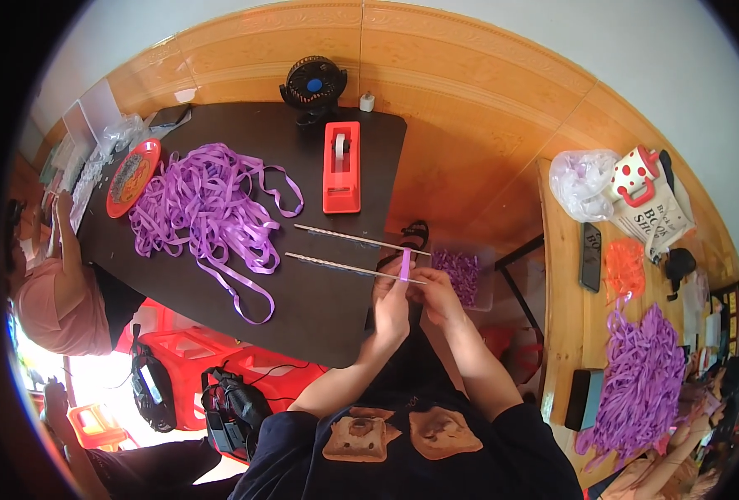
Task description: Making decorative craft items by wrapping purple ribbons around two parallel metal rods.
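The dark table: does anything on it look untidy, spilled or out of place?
Mostly the purple ribbon pile: it lies in a loose tangle, with one long loop trailing toward the near edge of the dark table. The two thin rods jut past the table's right edge, where both hands wrap a short purple strip around them. Nothing looks spilled or damaged.

Single view: head-worn fisheye, left unit of side-by-side pair. Looks steeply down and forward over wearer's chest and forearms. Left hand (393, 304) and right hand (436, 293) near frame centre, close range, forearms entering from lower edge. Dark table (319, 283) spreads left of and beyond hands; wooden bench (563, 275) right of hands. Straight edges bow toward rim; corners black. No second view, no overlap.
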Available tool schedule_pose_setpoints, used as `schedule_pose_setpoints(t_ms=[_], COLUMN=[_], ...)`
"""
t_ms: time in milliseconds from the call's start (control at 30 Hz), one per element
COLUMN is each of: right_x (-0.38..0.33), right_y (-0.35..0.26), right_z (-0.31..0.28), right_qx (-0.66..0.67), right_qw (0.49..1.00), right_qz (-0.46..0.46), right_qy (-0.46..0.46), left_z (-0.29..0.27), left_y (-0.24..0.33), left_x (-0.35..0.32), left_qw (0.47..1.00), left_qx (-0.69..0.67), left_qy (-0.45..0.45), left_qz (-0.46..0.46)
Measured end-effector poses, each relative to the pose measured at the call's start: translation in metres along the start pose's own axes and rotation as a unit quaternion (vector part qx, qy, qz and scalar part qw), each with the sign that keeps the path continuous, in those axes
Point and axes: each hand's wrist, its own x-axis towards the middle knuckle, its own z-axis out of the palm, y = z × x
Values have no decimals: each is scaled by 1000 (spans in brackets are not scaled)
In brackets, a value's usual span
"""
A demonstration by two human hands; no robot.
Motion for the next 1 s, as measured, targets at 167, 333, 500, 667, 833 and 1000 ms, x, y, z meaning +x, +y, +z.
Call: schedule_pose_setpoints(t_ms=[167,333,500,667,833,1000], right_x=[-36,-53,-57,-59,-61,-60], right_y=[4,-5,0,1,3,2], right_z=[21,38,42,52,58,65], right_qx=[-2,24,50,62,51,43], right_qw=[985,983,984,982,976,971], right_qz=[-173,-173,-164,-177,-208,-234], right_qy=[-24,-47,-40,-20,29,37], left_z=[-4,4,5,5,7,11], left_y=[1,18,22,24,28,34], left_x=[-20,-29,-32,-32,-33,-32], left_qw=[999,1000,999,998,996,995], left_qx=[2,10,10,0,-20,-16], left_qy=[27,23,32,40,41,58], left_qz=[19,-16,-43,-58,-79,-77])
